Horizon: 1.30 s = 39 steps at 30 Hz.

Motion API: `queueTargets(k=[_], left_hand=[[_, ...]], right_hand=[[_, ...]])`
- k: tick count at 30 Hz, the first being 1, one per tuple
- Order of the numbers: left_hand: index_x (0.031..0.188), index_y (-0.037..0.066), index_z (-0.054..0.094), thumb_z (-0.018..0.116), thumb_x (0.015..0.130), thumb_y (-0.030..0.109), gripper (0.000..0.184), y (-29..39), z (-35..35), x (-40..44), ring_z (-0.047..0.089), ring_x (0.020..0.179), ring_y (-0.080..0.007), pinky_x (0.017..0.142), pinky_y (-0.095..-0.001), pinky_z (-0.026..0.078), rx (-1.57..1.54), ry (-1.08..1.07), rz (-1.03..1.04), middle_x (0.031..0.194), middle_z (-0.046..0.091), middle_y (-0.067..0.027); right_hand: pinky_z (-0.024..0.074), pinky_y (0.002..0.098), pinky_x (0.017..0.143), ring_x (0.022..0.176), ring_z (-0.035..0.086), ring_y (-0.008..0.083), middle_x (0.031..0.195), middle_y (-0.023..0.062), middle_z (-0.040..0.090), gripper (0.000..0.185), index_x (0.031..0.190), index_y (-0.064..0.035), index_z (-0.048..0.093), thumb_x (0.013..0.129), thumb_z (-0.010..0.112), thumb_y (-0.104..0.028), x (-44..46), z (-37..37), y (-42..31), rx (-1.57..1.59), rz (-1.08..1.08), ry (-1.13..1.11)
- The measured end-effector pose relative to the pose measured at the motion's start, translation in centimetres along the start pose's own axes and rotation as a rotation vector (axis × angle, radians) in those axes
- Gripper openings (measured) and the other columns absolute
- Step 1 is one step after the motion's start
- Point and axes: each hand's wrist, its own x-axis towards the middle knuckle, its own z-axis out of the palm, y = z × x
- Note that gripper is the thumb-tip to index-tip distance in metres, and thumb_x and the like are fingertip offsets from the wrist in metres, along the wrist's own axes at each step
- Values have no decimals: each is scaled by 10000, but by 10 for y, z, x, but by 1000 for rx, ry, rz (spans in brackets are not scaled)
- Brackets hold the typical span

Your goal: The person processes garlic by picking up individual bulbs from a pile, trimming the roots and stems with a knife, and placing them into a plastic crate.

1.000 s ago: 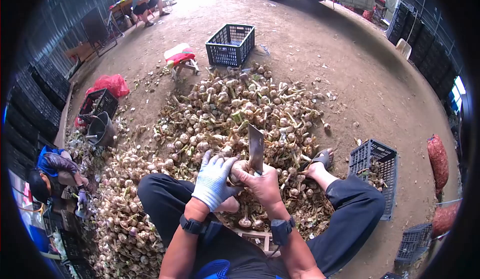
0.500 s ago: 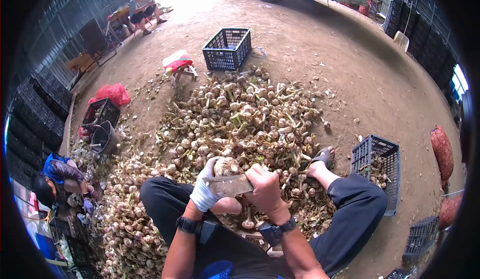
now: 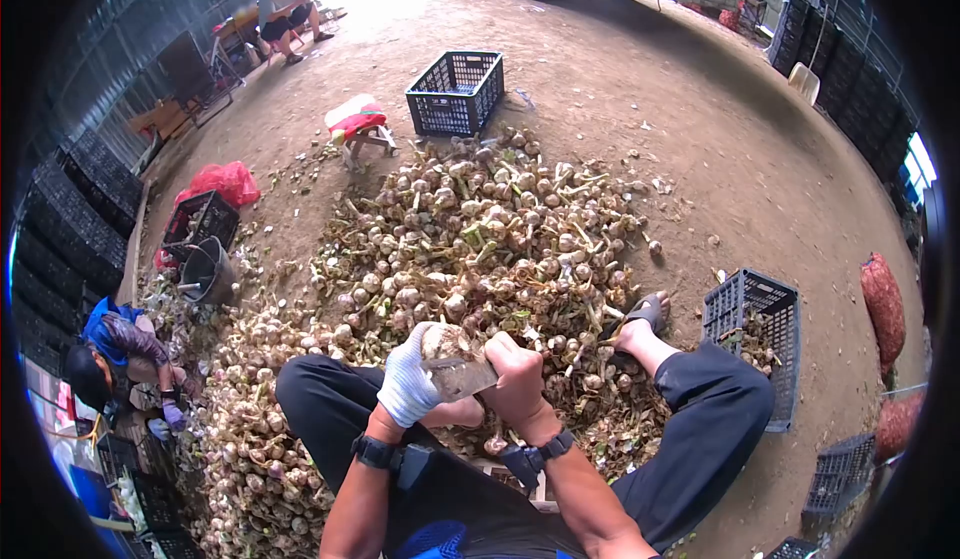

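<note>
My left hand (image 3: 406,379), in a white knit glove, is closed around a garlic bulb (image 3: 443,340) above my lap. My bare right hand (image 3: 514,376) grips a knife, its fist hiding the handle. The broad grey knife blade (image 3: 458,379) lies across the front of the bulb, its tip end close to the gloved fingers. Whether the edge is in the bulb I cannot tell. Beyond my hands spreads a heap of garlic bulbs (image 3: 480,219) with stems and dry husks, and another garlic pile (image 3: 265,459) lies to my left.
A black crate (image 3: 455,109) stands past the heap, beside a small stool (image 3: 368,141). At right is a crate with trimmings (image 3: 772,304), with red mesh sacks (image 3: 882,309) farther out. A bucket (image 3: 208,271) and a co-worker (image 3: 125,349) are at left.
Both hands have shifted slightly left, and the blade has tilted, its right end now higher. The bulb has turned a little in the glove. The co-worker's gloved hand has moved slightly.
</note>
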Motion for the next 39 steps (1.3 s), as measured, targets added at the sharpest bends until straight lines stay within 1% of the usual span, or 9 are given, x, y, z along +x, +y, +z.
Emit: queueTargets(k=[4, 13, 15, 19, 24, 28, 33, 37, 39], left_hand=[[1091, 68, 603, 886, 654, 376, 605, 16, 5, 1, 714, 846, -299, 746, -373, 571, 151, 26, -58, 942, 712, -137], [1133, 53, 587, 899, 597, 392, 707, 20, 25, 1, 711, 762, -331, 691, -381, 577, 302, 109, 58, 857, 710, -127], [1100, 52, 581, 874, 635, 243, 582, 30, 28, -1, 717, 782, -294, 702, -365, 576, 461, 198, 103, 873, 712, -130], [1116, 54, 567, 873, 627, 229, 603, 32, 28, 2, 717, 770, -303, 689, -376, 578, 363, 180, 86, 863, 711, -130], [1200, 21, 551, 853, 687, 206, 624, 24, 15, 8, 656, 978, -164, 867, -307, 536, -44, -130, -109, 1076, 681, -89], [1120, 34, 612, 861, 667, 237, 555, 30, 10, 12, 680, 921, -235, 831, -335, 548, 149, -206, -6, 1024, 680, -106], [1082, 43, 636, 866, 652, 277, 541, 24, 14, 7, 686, 879, -291, 777, -355, 558, 281, -33, 135, 995, 671, -123], [1101, 35, 640, 773, 753, 225, 418, 26, 4, 5, 672, 890, -207, 816, -318, 538, 12, -239, -88, 1006, 693, -96], [1106, 27, 643, 727, 789, 196, 369, 31, 2, 2, 658, 896, -179, 835, -312, 528, -47, -243, -70, 1020, 699, -83]], right_hand=[[458, 420, 520, 615, 592, 361, 720, 157, 532, 205, 714, -45, 537, 740, 666, -203, -13, 19, 23, 48, 26, 93], [471, 438, 542, 669, 598, 396, 759, 177, 559, 277, 751, -28, 554, 817, 663, -274, -29, 26, 41, 66, 137, 130], [475, 448, 551, 688, 600, 407, 770, 179, 565, 274, 765, -35, 566, 826, 664, -283, -32, 25, 45, 76, 157, 122], [450, 428, 532, 633, 565, 403, 701, 182, 520, 283, 728, -19, 542, 843, 647, -255, -30, 17, 42, 0, 142, 164], [485, 417, 536, 609, 615, 332, 756, 135, 570, 216, 771, -56, 579, 773, 662, -255, -27, -12, 53, -159, 36, 89], [474, 407, 520, 598, 609, 328, 758, 131, 564, 164, 787, -55, 580, 758, 638, -205, -20, -20, 47, -198, 6, 87], [467, 400, 509, 591, 609, 327, 754, 129, 567, 180, 768, -60, 574, 749, 650, -221, -18, -11, 41, -220, 45, 129], [463, 396, 502, 572, 602, 311, 736, 110, 567, 187, 747, -73, 572, 743, 661, -238, -13, -22, 31, -173, -32, 97], [461, 394, 500, 566, 600, 305, 730, 103, 565, 188, 740, -79, 571, 742, 664, -243, -10, -24, 28, -140, -62, 92]])
